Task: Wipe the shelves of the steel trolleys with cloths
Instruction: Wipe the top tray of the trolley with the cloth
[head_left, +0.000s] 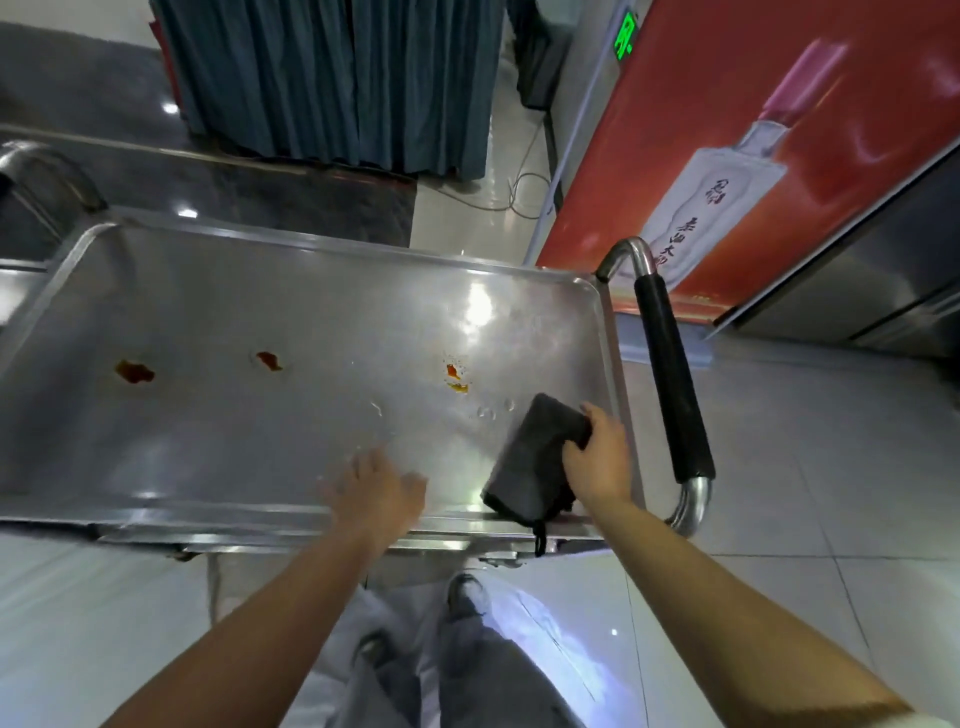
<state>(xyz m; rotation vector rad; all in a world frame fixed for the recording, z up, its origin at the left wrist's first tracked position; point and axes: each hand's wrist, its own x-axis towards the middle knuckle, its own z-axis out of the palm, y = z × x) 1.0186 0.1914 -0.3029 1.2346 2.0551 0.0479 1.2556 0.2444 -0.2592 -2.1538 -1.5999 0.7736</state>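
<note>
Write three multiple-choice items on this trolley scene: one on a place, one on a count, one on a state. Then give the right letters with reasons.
1. Where does the grey cloth lie on the top shelf?
A. far left corner
B. near right corner, by the black handle
C. middle

2. How many reddish-brown stains show on the shelf?
A. one
B. three
C. six

3. What is the right hand doing?
A. gripping the cloth
B. holding the handle
C. hanging idle

Answers:
1 B: the cloth overlaps the near rim beside the handle.
2 B: the stains lie in a row, left, middle and right.
3 A: its fingers curl round the cloth's edge, while the left hand is blurred and holds nothing.
</note>
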